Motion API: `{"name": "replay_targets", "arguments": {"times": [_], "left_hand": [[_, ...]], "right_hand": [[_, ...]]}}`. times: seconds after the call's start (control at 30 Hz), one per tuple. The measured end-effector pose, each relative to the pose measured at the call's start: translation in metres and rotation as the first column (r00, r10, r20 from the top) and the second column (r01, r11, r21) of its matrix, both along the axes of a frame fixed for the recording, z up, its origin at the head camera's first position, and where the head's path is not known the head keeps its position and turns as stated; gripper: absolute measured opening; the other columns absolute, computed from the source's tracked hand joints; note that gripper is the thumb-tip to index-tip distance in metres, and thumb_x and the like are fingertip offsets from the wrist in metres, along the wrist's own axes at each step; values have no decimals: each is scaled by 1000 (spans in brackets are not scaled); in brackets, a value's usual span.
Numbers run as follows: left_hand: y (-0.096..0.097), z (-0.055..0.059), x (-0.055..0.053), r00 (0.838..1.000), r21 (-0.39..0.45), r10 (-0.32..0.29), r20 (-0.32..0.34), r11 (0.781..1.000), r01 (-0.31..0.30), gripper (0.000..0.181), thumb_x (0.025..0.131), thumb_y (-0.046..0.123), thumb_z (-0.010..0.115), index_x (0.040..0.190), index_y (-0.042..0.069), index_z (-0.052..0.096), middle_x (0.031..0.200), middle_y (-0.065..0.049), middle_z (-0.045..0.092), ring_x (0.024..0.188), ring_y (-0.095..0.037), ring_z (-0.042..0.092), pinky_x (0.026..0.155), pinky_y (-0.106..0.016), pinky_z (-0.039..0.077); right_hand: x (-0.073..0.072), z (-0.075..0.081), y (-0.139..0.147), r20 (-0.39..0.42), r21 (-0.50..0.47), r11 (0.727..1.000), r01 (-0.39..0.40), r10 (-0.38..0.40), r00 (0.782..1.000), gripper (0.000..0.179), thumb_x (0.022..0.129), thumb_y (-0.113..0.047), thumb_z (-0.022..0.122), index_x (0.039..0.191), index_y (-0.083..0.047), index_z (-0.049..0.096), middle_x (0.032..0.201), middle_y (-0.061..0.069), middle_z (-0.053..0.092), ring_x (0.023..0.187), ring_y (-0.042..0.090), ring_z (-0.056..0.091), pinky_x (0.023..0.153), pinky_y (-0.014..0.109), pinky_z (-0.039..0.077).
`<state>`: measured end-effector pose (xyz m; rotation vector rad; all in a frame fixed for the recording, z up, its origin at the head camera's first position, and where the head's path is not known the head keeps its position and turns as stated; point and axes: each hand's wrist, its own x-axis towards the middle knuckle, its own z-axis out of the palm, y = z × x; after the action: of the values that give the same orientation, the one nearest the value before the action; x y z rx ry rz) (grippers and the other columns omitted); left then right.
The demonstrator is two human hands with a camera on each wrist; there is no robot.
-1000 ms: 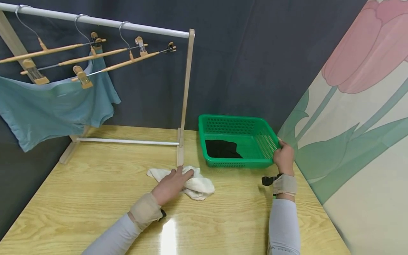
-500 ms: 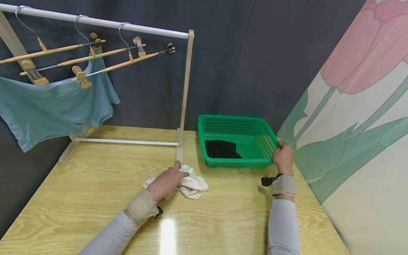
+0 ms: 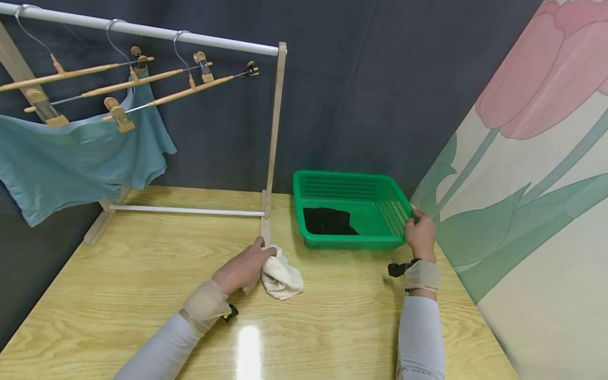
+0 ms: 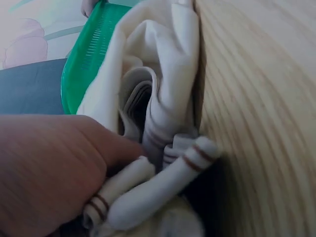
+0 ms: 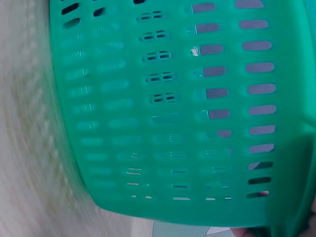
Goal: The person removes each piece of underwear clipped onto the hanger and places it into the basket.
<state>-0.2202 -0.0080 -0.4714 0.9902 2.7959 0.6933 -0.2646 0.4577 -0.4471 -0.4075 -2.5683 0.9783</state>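
Note:
My left hand (image 3: 242,268) grips a crumpled white garment (image 3: 282,275) low over the table, by the foot of the rack. Close up in the left wrist view, the garment (image 4: 173,64) shows folds and ends with brown stripes, gathered at the fingers of my left hand (image 4: 49,168). At the right, my right hand (image 3: 420,236) holds the rim of a green plastic basket (image 3: 353,243), thumb over the top edge. Inside the basket lies a black folded cloth (image 3: 329,221). Slotted basket wall (image 5: 163,118) fills most of the right wrist view.
A rack with a white rail (image 3: 228,44) and a wooden post (image 3: 275,126) stands at the back left. Wooden clip hangers (image 3: 190,91) hang on it, and light blue shorts (image 3: 90,158) hang there too. A tulip-painted wall (image 3: 546,200) borders the table on the right.
My left hand has drawn the white garment a short way left, and it has bunched up more. The right hand and basket have stayed in place.

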Motion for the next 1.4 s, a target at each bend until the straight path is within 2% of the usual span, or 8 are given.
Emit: {"name": "replay_targets", "arguments": {"times": [0.13, 0.27, 0.37, 0.5, 0.6, 0.9, 1.13, 1.4], "left_hand": [[-2, -3, -3, 998, 51, -3, -58, 999, 6, 28, 95, -13, 55, 102, 14, 59, 109, -14, 41, 68, -20, 45, 56, -28, 43], [-3, -7, -8, 997, 101, 9, -76, 995, -2, 28, 98, -11, 51, 99, 16, 62, 107, -11, 46, 63, -15, 45, 57, -25, 43], [-3, -7, -10, 996, 132, 19, -91, 991, -7, 32, 96, -12, 53, 100, 17, 66, 106, -9, 50, 69, -15, 49, 62, -26, 46], [-3, -6, -10, 994, 159, 15, -106, 987, 2, 38, 88, -18, 54, 101, 15, 69, 108, -8, 54, 79, -17, 54, 70, -30, 50], [-4, -4, -10, 994, 182, 13, -104, 983, 6, 38, 87, -19, 53, 101, 13, 69, 109, -9, 53, 82, -18, 55, 73, -31, 51], [-5, 0, -12, 993, 220, 40, -108, 975, -15, 38, 80, -18, 57, 102, 11, 70, 113, -11, 53, 95, -24, 56, 78, -39, 50], [-6, 0, -16, 998, 285, 46, -47, 958, -31, 36, 81, -16, 53, 103, 8, 70, 108, -8, 55, 97, -22, 55, 85, -37, 50], [-12, 16, -23, 998, 331, 52, 24, 942, -57, 37, 84, -12, 53, 113, 4, 70, 116, -10, 57, 103, -25, 56, 86, -37, 49]], "right_hand": [[0, 1, 0, -23, 10, 1000, -5, 5, 1000, 51, 101, -8, 33, 148, 7, 44, 140, 34, 53, 40, 13, 28, 42, 31, 31], [1, 0, 0, -18, 17, 1000, -2, 2, 1000, 51, 101, -8, 33, 149, 6, 45, 108, 35, 64, 39, 13, 27, 40, 32, 30], [3, 1, -1, -11, 6, 1000, -10, 10, 1000, 51, 101, -8, 32, 150, 6, 43, 93, 32, 61, 38, 12, 26, 39, 31, 30], [6, 3, 0, 4, -8, 1000, -24, 24, 1000, 55, 97, -1, 30, 150, 7, 42, 139, 31, 54, 39, 12, 22, 40, 30, 27], [7, 4, 0, 22, -12, 1000, -28, 28, 999, 59, 92, 5, 29, 150, 8, 42, 154, 28, 42, 40, 11, 18, 41, 30, 25], [6, 6, 2, 35, -25, 998, -50, 51, 998, 62, 90, 8, 29, 151, 8, 39, 157, 24, 40, 41, 10, 16, 41, 30, 24], [8, 8, 2, 52, -36, 998, -47, 48, 997, 63, 89, 8, 29, 151, 8, 39, 157, 26, 39, 41, 10, 16, 41, 30, 25], [5, 6, 1, 44, -27, 999, -29, 30, 999, 63, 89, 7, 30, 151, 7, 40, 157, 24, 41, 43, 11, 15, 42, 30, 25]]}}
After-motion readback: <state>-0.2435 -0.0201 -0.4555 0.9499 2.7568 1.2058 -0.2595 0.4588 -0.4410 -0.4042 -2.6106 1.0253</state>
